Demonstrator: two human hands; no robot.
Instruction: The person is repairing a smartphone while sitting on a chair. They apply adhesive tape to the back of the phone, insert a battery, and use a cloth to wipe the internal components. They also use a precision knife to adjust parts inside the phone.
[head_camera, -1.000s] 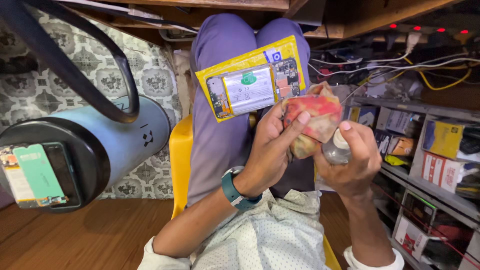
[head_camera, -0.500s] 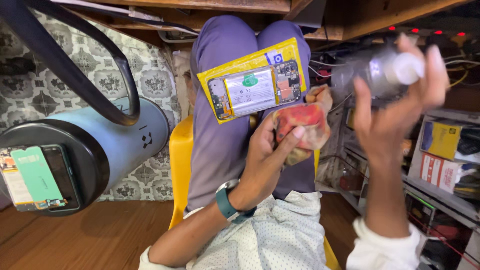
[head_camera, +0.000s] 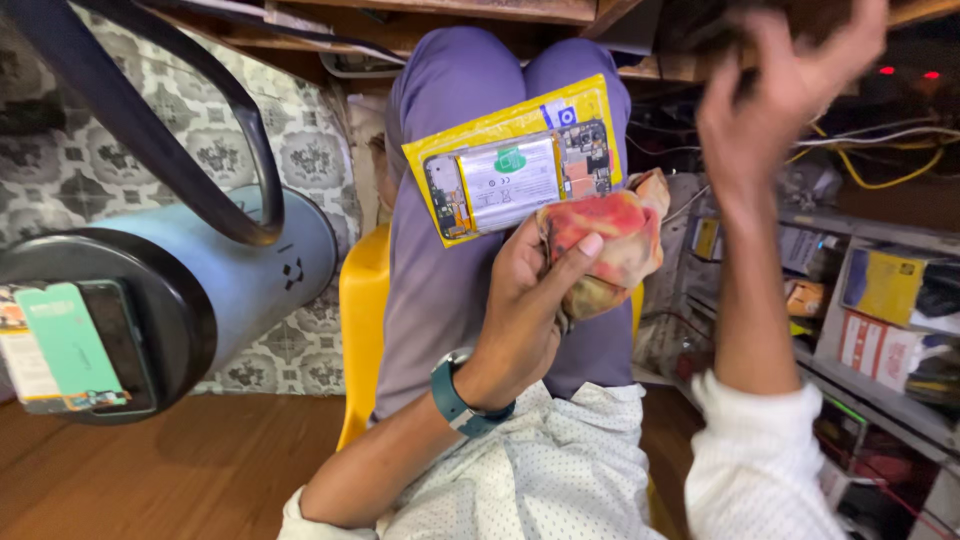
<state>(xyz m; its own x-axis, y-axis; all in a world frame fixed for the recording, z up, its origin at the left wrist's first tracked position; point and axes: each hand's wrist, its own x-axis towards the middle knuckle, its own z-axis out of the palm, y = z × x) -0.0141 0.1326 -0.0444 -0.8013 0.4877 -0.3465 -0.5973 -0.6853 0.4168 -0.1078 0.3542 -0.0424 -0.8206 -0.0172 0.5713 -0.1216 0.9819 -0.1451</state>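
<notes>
My left hand (head_camera: 522, 300), with a teal watch on its wrist, grips a crumpled red and orange cloth (head_camera: 608, 235) just above my lap. Behind the cloth, an opened phone (head_camera: 520, 180) with its battery and circuit board showing lies on a yellow pouch (head_camera: 500, 125) across my purple trousers. My right hand (head_camera: 778, 92) is raised high at the upper right. It is blurred, its fingers are spread, and nothing is visible in it.
A blue cylinder (head_camera: 250, 290) with a black end lies at the left, a green-backed phone (head_camera: 70, 345) against it and a black curved bar (head_camera: 180, 160) above. A yellow chair (head_camera: 360, 320) is under me. Shelves with boxes (head_camera: 885, 290) and cables stand at the right.
My right hand lifted away from the cloth with a small grey bottle, then rose further; the bottle is no longer visible. My left hand keeps hold of the cloth.
</notes>
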